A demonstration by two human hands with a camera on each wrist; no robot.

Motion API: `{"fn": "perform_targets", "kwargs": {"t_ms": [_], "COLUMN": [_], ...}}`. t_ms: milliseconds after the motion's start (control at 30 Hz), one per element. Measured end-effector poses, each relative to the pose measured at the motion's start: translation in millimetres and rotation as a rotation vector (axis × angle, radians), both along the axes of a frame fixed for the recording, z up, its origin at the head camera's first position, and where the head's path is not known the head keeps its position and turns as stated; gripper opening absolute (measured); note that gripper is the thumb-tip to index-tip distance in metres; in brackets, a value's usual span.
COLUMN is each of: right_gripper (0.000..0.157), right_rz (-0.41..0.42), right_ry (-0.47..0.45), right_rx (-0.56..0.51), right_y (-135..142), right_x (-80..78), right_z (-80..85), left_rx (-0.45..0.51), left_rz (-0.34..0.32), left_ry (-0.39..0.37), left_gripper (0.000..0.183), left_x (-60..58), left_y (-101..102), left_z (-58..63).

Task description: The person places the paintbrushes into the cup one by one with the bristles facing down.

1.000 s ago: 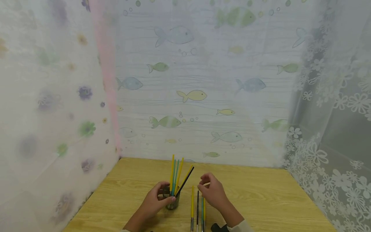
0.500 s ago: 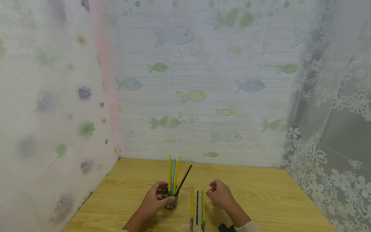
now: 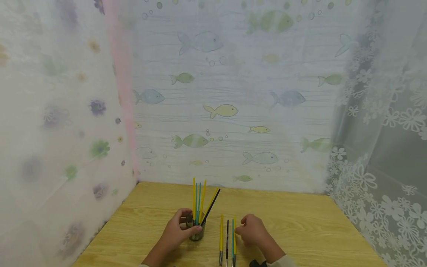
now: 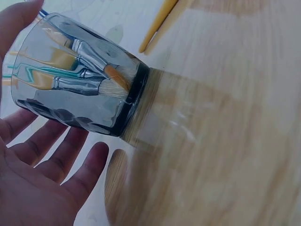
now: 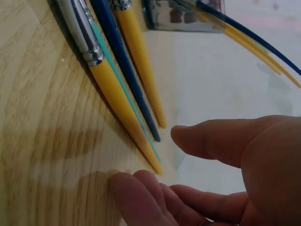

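Observation:
A clear drinking glass (image 3: 197, 234) stands on the table with several paintbrushes (image 3: 199, 202) in it, bristles down. My left hand (image 3: 176, 230) holds the glass from the left, thumb in front and fingers around the far side. In the left wrist view, the bristles (image 4: 113, 88) show through its wall. To the right lie a yellow paintbrush (image 3: 221, 233), a dark blue one (image 3: 227, 239), a teal one (image 3: 232, 241) and another yellow one (image 5: 115, 89), handles pointing away. Beside that last handle's end is my right hand (image 3: 254, 231), thumb and fingers apart, nothing between them.
A black object (image 3: 257, 263) is partly visible by the right sleeve (image 3: 281, 261). The wood-grain table (image 3: 310, 230) reaches back to a fish-print curtain (image 3: 227, 74). Flower-patterned sheets hang on the left (image 3: 66, 148) and right (image 3: 383, 178).
My right hand has moved right and toward me, down beside the brush handles on the table. The glass in my left hand has shifted slightly left.

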State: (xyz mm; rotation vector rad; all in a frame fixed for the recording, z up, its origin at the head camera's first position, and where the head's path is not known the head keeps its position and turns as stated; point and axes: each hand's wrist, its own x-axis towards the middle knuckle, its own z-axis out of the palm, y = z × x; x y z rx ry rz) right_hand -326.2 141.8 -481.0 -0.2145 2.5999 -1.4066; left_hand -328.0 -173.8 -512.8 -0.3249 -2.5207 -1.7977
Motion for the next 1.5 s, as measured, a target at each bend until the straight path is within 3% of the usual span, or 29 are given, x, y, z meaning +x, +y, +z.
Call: {"fn": "perform_targets", "kwargs": {"t_ms": [33, 100, 167, 267, 333, 367, 533, 933, 1067, 1233, 1400, 1500], "right_gripper": [0.052, 0.030, 0.023, 0.047, 0.045, 0.051, 0.042, 0.053, 0.045, 0.015, 0.028, 0.010], "right_rz": [0.001, 0.002, 0.001, -0.016, -0.021, -0.025, -0.013, 0.000, 0.003, -0.012, -0.028, -0.021], "right_ry": [0.004, 0.010, 0.039, 0.079, 0.131, 0.147, 0.214, 0.211, 0.186, 0.156, 0.125, 0.147], "right_rx": [0.004, 0.017, 0.050, 0.121, 0.180, 0.203, 0.271, 0.240, 0.222, 0.211, 0.200, 0.197], "right_y": [-1.6, -5.8, -9.3, -14.7, -17.7, -19.5, -23.5, -23.1, -23.0, -22.7, -23.0, -23.6], "right_x": [-0.1, -0.7, -1.8, -4.9, -6.4, -7.2, -8.4, -7.1, -7.4, -8.5, -9.0, -6.6], "right_z": [-0.6, -2.0, -3.8, -7.8, -10.6, -12.0, -16.0, -14.9, -15.5, -12.7, -10.0, -10.7], "left_rx": [-0.003, -0.009, -0.024, -0.029, -0.024, -0.024, -0.008, -0.040, -0.039, -0.036, -0.038, -0.040], "left_rz": [0.006, 0.014, 0.018, 0.013, 0.009, 0.006, -0.006, -0.002, -0.003, -0.009, -0.009, -0.007], "left_ry": [0.004, 0.017, 0.037, 0.052, 0.058, 0.061, 0.067, 0.059, 0.058, 0.053, 0.053, 0.055], "left_gripper": [0.068, 0.063, 0.059, 0.057, 0.057, 0.057, 0.057, 0.060, 0.060, 0.060, 0.060, 0.061], "left_x": [-0.1, 0.0, -0.2, -0.5, -0.5, -0.6, 0.3, 0.7, -0.1, -1.0, -1.0, -1.0], "left_y": [0.1, 0.4, 0.9, 1.1, 1.1, 1.1, 1.3, 0.9, 0.4, -0.4, -0.5, -0.3], "left_z": [0.0, 0.2, 0.0, -0.4, -0.6, -0.7, -0.5, 0.4, -0.5, -0.8, -1.0, -1.3]}}
